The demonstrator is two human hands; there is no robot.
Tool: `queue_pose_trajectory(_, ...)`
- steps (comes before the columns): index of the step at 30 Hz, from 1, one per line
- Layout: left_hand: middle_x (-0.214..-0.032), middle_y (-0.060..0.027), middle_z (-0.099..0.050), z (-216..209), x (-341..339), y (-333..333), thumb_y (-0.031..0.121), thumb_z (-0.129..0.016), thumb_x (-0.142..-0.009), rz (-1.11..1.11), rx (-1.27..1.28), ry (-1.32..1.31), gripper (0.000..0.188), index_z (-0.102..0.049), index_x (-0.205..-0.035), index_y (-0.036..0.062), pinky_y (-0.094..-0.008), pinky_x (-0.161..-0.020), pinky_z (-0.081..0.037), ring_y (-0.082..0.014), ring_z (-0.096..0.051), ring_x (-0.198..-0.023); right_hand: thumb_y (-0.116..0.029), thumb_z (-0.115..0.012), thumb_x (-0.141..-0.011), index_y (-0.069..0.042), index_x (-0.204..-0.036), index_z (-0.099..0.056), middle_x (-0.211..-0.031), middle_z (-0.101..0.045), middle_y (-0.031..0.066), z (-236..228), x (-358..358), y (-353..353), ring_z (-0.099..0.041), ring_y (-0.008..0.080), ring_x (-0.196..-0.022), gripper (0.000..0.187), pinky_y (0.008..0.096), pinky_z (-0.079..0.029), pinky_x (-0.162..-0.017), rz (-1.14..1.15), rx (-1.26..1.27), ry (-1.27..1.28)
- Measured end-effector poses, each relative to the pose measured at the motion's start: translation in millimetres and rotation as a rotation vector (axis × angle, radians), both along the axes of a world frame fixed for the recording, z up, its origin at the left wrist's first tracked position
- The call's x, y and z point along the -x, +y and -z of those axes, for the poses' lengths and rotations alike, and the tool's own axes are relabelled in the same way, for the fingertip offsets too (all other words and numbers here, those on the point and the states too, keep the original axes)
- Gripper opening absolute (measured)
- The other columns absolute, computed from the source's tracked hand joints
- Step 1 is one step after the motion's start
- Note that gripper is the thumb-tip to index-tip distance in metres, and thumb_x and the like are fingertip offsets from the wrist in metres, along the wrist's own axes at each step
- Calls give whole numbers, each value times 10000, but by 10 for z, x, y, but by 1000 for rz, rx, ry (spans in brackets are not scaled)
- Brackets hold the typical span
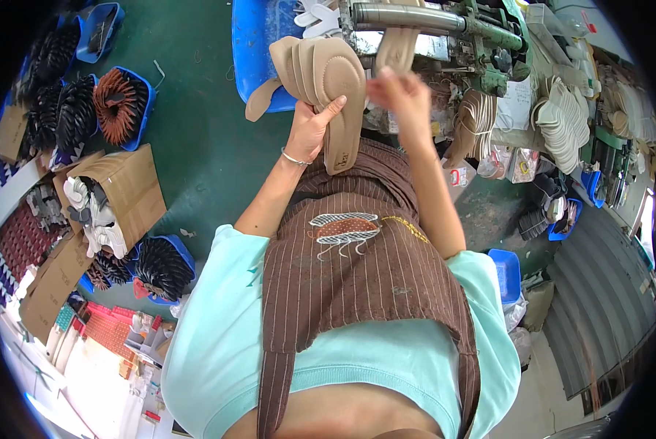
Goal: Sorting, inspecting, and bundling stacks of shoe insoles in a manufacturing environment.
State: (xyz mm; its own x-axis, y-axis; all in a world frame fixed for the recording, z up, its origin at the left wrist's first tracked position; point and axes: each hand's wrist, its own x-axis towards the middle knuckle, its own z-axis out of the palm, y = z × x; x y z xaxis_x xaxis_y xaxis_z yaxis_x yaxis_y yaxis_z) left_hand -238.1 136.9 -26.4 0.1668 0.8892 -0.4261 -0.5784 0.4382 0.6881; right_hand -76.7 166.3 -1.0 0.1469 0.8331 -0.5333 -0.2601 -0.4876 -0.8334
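Note:
My left hand [315, 126] grips a fanned stack of beige insoles [344, 80], its thumb pressed on the top one. The top insole has a stitched, padded end pointing away from me, and its narrower printed end hangs toward my apron. Another insole in the bunch juts out to the left. My right hand [401, 99] is smeared by motion, its fingers at the near end of a single beige insole [396, 51]. That insole lies at the machine, crossed by its metal roller [408, 16]. Whether my right fingers hold it cannot be made out.
The green roller machine [492, 44] stands ahead. A blue bin [251, 44] with white pieces sits left of it. Tied insole bundles [475, 121] and pale insole stacks [563, 113] lie right. At left are blue crates [148, 110] and a cardboard box [134, 190].

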Motion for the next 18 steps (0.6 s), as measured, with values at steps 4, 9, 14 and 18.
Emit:
queue_pose_trajectory(4, -1087, -71, -622, -39, -80, 3, 87, -681, -835, -13, -61, 162, 340, -566, -1136, -22, -279, -816, -491, -135, -594, -960, -62, -664, -831, 30, -974, -573, -847, -651, 60, 103, 231, -423, -589, 73, -766, 193, 199, -472, -690, -67, -32, -80)
queue_pose_trajectory(9, -1006, -68, -647, -82, -153, 11, 213, -693, -840, -67, -1, 67, 339, -592, -1078, -7, -280, -799, -495, -139, -612, -912, -4, -616, -839, -19, -893, -519, -750, -606, 19, 236, -10, -368, -521, 59, -662, 112, 203, -410, -586, 221, -72, -53)
queue_pose_trajectory(14, -992, -54, -645, -71, -69, 41, 231, -684, -850, 85, 7, 48, 338, -594, -1085, 5, -272, -782, -490, -130, -604, -882, -81, -663, -821, 67, -959, -591, -827, -659, 86, 389, -438, 143, -577, 100, -702, 215, 216, -449, -611, 312, -136, -225)
queue_pose_trajectory(18, -941, -50, -656, 47, -190, 19, 236, -696, -842, -136, -58, 328, 339, -604, -1071, 2, -251, -763, -480, -122, -599, -844, -106, -668, -826, 48, -947, -644, -830, -673, 87, 90, 54, -48, -595, 87, -710, 197, 218, -480, -648, -85, -88, -97)
